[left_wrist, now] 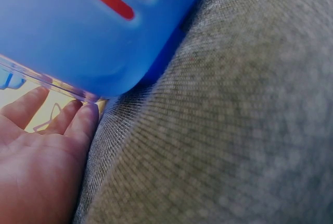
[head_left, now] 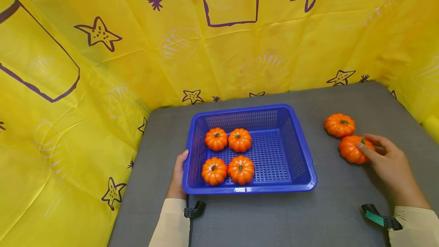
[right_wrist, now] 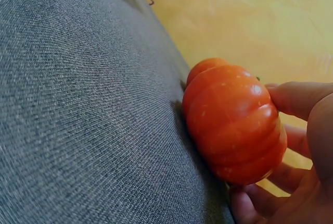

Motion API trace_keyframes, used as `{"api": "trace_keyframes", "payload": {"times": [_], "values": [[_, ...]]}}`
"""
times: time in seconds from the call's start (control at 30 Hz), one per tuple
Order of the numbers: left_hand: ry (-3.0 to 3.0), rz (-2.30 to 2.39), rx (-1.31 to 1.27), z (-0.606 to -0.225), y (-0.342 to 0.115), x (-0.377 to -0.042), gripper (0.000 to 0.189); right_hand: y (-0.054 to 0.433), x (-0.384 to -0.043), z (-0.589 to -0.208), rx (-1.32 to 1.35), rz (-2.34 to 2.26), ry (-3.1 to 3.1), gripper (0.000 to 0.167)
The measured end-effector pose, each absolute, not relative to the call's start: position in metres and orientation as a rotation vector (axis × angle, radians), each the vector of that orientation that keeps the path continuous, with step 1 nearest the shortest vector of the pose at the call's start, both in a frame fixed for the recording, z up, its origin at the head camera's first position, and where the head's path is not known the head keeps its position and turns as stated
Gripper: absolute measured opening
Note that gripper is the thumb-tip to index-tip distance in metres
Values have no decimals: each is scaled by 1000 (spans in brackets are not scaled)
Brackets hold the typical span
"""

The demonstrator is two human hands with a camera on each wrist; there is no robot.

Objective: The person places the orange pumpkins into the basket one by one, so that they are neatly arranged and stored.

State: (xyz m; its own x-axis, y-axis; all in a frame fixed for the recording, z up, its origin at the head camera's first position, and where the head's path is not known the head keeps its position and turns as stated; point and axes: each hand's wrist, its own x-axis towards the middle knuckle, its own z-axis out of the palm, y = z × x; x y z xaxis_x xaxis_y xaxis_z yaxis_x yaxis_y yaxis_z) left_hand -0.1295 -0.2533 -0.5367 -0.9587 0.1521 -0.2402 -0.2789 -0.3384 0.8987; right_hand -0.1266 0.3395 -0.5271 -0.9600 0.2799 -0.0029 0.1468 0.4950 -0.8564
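Small orange pumpkins with green stems are in the head view. My right hand (head_left: 391,165) grips one pumpkin (head_left: 354,150) at the right of the table, thumb on its top and fingers round its far side. In the right wrist view this pumpkin (right_wrist: 234,122) is tilted, close over the cloth. Just behind it lies another pumpkin (head_left: 339,125). My left hand (head_left: 179,174) touches the left side of a blue plastic basket (head_left: 250,190); in the left wrist view its fingers (left_wrist: 73,117) extend to the basket's wall (left_wrist: 67,41). Several pumpkins (head_left: 241,170) sit in the basket's left half, in two rows.
A grey cloth-covered table (head_left: 274,220) carries the basket and the loose pumpkins. Yellow fabric (head_left: 219,56) printed with starfish and fish hangs behind the table and along both sides. Each wrist wears a black strap mount (head_left: 194,210).
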Motion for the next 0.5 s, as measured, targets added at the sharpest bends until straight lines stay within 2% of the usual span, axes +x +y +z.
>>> {"api": "trace_keyframes", "payload": {"times": [0.2,0.5], "values": [[1610,2373,-165,-537,-253,-129,82,340,-125,-529,-361,1499,-2546,39],[1613,2372,-179,-535,-252,-129,81,341,-124,-526,-377,1545,-2501,32]]}}
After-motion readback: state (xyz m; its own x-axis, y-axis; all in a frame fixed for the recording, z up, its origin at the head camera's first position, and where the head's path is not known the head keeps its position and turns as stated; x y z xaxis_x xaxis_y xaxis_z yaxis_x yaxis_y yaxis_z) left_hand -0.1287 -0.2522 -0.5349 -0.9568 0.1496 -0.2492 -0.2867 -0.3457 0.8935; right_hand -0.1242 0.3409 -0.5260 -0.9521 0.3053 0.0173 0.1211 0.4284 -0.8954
